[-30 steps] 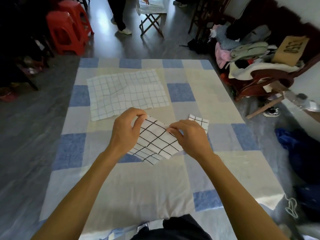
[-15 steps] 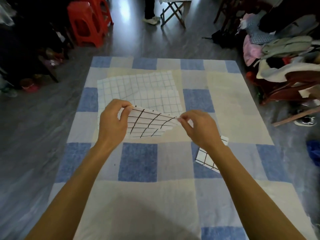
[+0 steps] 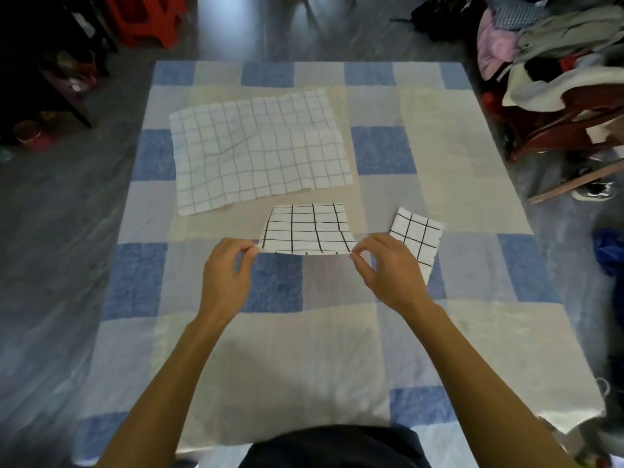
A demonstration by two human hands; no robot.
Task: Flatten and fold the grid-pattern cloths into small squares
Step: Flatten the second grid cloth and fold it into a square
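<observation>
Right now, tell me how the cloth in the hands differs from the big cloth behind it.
The held cloth is smaller; the big cloth spreads wide. The held cloth has bold black lines; the big cloth has faint grey ones. Both are white grids.

The small cloth (image 3: 305, 229) is white with a black grid, the blanket (image 3: 456, 146) blue-and-cream checked.

Matt woven black-grid cloth (image 3: 305, 229), soft matt patchwork blanket (image 3: 456, 157), glossy grey floor (image 3: 50, 231), red plastic stool (image 3: 145, 18)
</observation>
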